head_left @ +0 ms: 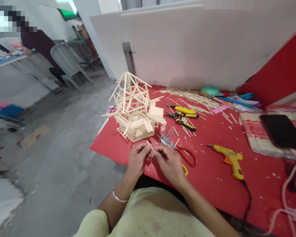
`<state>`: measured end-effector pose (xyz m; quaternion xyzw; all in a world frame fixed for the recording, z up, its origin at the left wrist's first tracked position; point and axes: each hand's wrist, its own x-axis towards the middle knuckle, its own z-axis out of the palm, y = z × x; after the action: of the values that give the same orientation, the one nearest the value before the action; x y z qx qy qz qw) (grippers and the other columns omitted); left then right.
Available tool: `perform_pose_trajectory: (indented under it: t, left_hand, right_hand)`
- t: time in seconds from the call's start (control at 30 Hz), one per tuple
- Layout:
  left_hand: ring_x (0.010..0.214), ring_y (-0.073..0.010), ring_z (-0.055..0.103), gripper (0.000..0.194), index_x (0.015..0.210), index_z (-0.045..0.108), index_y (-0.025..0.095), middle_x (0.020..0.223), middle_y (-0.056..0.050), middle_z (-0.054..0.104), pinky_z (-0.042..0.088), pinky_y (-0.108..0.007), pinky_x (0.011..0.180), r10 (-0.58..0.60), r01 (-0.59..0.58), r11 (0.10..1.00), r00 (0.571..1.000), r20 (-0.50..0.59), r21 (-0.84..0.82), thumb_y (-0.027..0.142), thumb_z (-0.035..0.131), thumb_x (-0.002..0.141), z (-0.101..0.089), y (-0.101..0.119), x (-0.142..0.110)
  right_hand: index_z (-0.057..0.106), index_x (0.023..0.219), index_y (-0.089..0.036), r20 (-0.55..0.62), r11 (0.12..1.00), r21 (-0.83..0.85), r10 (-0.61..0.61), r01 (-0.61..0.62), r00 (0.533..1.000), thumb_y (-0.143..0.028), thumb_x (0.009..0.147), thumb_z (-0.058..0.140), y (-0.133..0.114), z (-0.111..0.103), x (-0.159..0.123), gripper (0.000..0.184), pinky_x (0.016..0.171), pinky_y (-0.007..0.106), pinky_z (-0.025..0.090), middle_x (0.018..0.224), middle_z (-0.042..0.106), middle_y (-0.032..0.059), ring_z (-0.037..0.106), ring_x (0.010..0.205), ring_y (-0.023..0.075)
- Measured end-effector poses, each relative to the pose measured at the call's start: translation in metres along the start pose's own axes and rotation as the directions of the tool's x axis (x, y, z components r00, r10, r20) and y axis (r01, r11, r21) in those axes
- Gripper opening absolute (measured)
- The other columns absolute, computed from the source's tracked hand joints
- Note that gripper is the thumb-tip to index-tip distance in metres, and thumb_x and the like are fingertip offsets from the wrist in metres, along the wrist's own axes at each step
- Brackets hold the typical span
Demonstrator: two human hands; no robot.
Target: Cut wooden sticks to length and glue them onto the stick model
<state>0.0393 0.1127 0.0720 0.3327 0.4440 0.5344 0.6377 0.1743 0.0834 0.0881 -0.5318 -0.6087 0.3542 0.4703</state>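
Observation:
Between my two hands, near the front edge of the red table, is a short thin wooden stick [148, 144]. My left hand [138, 157] pinches it between thumb and fingers. My right hand [169, 161] has its fingertips closed at the stick's lower end, close to the left fingertips. Just beyond the hands stands a house-like model of wooden sticks [135, 113], with a pointed open-frame roof. Red-handled scissors [186, 154] lie beside my right hand, their blades spread. A yellow handle [185, 169] is partly hidden under the right wrist.
Cutting pliers [184, 120], a yellow cutter knife [185, 110] and loose sticks [192, 97] lie behind. A yellow glue gun [229, 158] with its cord is at right, near a phone [283, 130] on packed sticks. A person [43, 49] sits far left by a chair [69, 61].

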Motion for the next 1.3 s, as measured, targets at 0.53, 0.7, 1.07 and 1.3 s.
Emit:
perform_pose_trajectory:
  t: [0.53,0.7,1.07,1.3]
  left_hand:
    - [0.052,-0.0109,0.065,0.038,0.090,0.062,0.016,0.072,0.001,0.068,0.046,-0.016,0.038,0.007,-0.011,0.994,0.999,-0.036,-0.113,0.038,0.085,0.070,0.003,0.036,0.040]
    - [0.053,-0.0111,0.065,0.038,0.090,0.064,0.014,0.070,0.001,0.068,0.051,-0.018,0.041,-0.005,-0.001,0.994,0.999,-0.051,-0.112,0.034,0.087,0.067,0.005,0.037,0.041]
    - [0.040,-0.0047,0.050,0.034,0.075,0.059,0.015,0.058,0.005,0.058,0.033,-0.014,0.034,-0.014,-0.002,0.991,0.993,-0.117,-0.135,0.039,0.082,0.073,0.018,0.036,0.045]
    - [0.038,-0.0034,0.046,0.034,0.072,0.055,0.016,0.054,0.007,0.054,0.032,-0.016,0.037,-0.018,-0.009,0.979,0.991,-0.134,-0.202,0.036,0.082,0.073,0.021,0.034,0.048]
  right_hand:
    - [0.068,0.101,-0.023,0.080,0.982,-0.052,-0.179,0.183,0.981,-0.019,0.097,0.055,0.013,0.011,0.006,0.014,0.080,0.029,0.051,0.095,0.070,0.0039,0.064,0.088,0.0162]
    - [0.068,0.099,-0.023,0.089,0.981,-0.062,-0.180,0.186,0.980,-0.019,0.095,0.057,0.022,0.012,0.002,0.012,0.077,0.029,0.051,0.094,0.071,0.0039,0.065,0.086,0.0167]
    - [0.068,0.100,-0.023,0.156,0.983,-0.076,-0.154,0.167,0.976,-0.020,0.095,0.056,0.035,0.013,-0.008,0.013,0.078,0.029,0.051,0.094,0.070,0.0041,0.065,0.087,0.0170]
    - [0.068,0.101,-0.024,0.217,0.987,-0.080,-0.118,0.138,0.969,-0.021,0.095,0.055,0.040,0.015,-0.014,0.014,0.078,0.029,0.051,0.096,0.070,0.0040,0.066,0.088,0.0175]
